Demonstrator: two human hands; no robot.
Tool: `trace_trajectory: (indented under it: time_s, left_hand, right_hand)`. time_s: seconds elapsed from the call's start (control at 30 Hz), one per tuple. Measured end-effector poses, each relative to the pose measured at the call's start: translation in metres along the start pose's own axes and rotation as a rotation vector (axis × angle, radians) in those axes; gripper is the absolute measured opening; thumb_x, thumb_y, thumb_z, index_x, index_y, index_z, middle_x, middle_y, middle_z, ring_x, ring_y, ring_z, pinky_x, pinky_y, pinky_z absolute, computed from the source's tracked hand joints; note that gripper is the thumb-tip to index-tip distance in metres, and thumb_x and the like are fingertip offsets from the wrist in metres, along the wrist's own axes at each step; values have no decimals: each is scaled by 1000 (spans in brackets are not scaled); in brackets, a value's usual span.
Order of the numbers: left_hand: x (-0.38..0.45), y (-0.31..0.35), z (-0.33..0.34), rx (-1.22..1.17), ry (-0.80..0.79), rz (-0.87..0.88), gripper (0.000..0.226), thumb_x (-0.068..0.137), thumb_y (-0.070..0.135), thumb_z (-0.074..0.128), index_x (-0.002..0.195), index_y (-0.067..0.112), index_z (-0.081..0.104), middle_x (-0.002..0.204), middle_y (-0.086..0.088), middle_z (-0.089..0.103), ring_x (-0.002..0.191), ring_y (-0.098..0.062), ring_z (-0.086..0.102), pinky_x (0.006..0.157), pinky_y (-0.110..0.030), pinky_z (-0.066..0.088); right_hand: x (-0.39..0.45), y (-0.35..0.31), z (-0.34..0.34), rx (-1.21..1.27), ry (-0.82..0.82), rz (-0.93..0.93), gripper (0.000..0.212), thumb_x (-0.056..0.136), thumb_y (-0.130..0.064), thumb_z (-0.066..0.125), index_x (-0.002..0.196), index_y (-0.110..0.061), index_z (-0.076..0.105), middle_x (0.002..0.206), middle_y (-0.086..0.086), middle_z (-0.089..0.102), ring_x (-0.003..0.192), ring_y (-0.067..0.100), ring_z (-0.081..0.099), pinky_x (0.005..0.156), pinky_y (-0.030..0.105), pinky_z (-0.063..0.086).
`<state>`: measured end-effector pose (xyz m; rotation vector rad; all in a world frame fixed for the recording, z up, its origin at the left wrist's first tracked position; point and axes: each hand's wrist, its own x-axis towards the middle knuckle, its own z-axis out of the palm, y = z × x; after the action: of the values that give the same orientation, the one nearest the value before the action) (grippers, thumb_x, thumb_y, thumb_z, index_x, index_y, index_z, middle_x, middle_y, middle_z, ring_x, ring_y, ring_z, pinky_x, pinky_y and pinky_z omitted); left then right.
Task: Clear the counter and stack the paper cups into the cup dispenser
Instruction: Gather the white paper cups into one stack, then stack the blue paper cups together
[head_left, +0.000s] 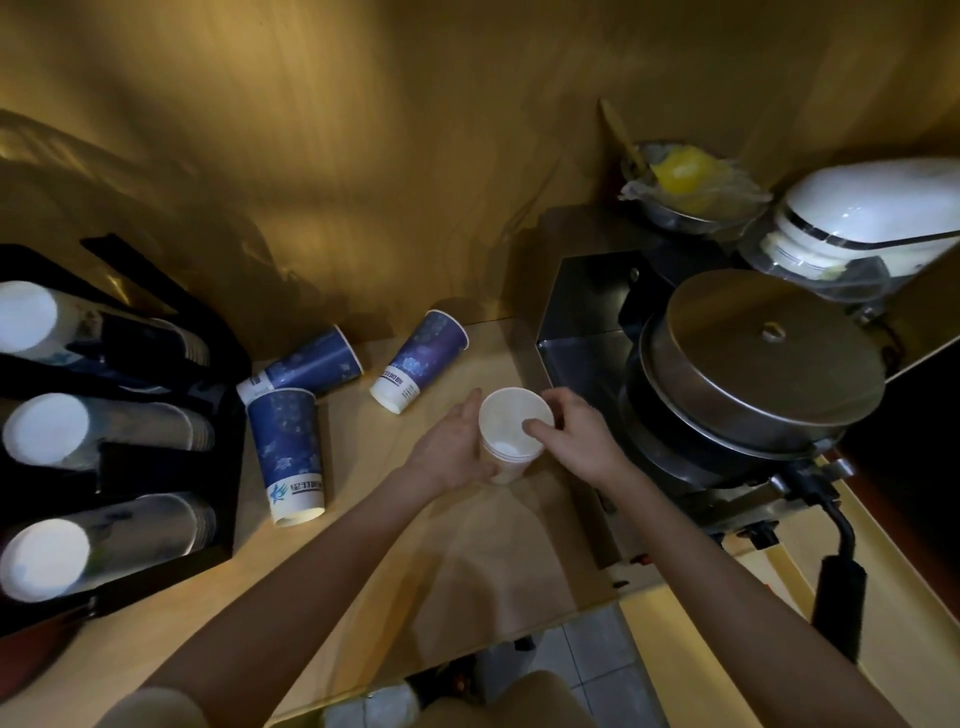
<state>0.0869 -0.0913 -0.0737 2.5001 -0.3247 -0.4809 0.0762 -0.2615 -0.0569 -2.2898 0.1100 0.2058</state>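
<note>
An upright stack of nested paper cups (506, 441), white inside, stands at the middle of the wooden counter (467, 561). My left hand (452, 452) wraps its left side. My right hand (576, 431) grips its right rim, one finger inside the top cup. Three blue paper cups lie on their sides to the left: one near the front (288, 457), one behind it (304, 366), one near the wall (421, 361). The black cup dispenser (156, 457) at the left holds three rows of stacked cups (98, 431).
A round metal machine with a lid (753, 364) and a black handle (836, 592) fills the right side, close to my right hand. Behind it sit a bag-covered bowl (685, 182) and a white appliance (867, 218). The counter's front edge drops to a tiled floor (597, 670).
</note>
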Motion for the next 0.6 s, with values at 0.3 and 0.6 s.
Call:
trace_trajectory:
  time_s: [0.3, 0.6]
  left_hand:
    - [-23, -33, -66, 426, 290, -71, 37, 91, 40, 42, 109, 12, 57, 111, -13, 63, 99, -30, 61, 73, -35, 46]
    - [-50, -104, -100, 360, 505, -409, 50, 89, 38, 46, 129, 10, 38, 130, -13, 48, 120, -30, 46, 95, -44, 44]
  right_hand:
    - [33, -51, 13, -254, 51, -63, 38, 86, -32, 57, 119, -13, 55, 125, 9, 58, 114, 26, 55, 96, 46, 47]
    - [82, -129, 81, -33, -22, -131, 30, 87, -23, 55, 109, -3, 57, 110, 18, 65, 105, 33, 59, 87, 37, 45]
